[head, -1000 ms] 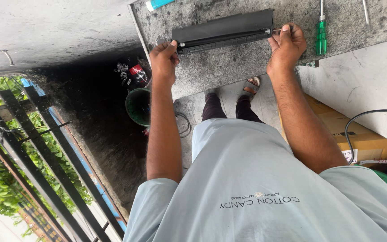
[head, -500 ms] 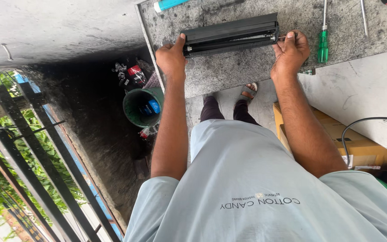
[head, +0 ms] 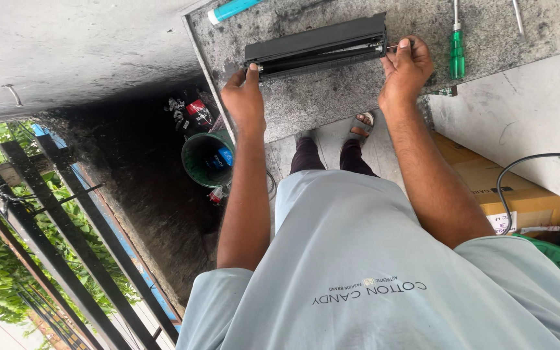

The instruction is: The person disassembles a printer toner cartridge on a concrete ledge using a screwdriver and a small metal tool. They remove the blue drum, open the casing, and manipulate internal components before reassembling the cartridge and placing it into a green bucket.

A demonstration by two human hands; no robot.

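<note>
Our left hand (head: 246, 97) has its grip closed on the left end of a long black cartridge (head: 319, 46), thumb pressed against the end cap and the other fingers curled under the near edge. Our right hand (head: 408, 63) is closed on the right end, its fingertips (head: 404, 45) pinched together around a small metal part that sticks out of that end; we cannot tell exactly what that part is. Both arms are stretched out straight from the shoulders, forearms nearly parallel, wrists slightly bent down onto the work.

The cartridge lies lengthwise across the speckled grey stone counter (head: 332, 104), running left to right with its right end a little farther from us, and a thin metal roller shows along its near side. It rests between our two hands, toward the far part of the counter.

Just right of our right hand a green-handled screwdriver (head: 457, 59) lies on the counter, its shaft pointing away from us. At the far left corner of the counter lies a teal cylinder (head: 231, 9). Below the counter edge, on the floor to the left, stands a dark green bucket (head: 199, 162) with rubbish in it, and our sandalled feet (head: 360, 124) show just beside it. On the right sits a cardboard box (head: 487, 178) with a black cable (head: 520, 170) looping over it.
</note>
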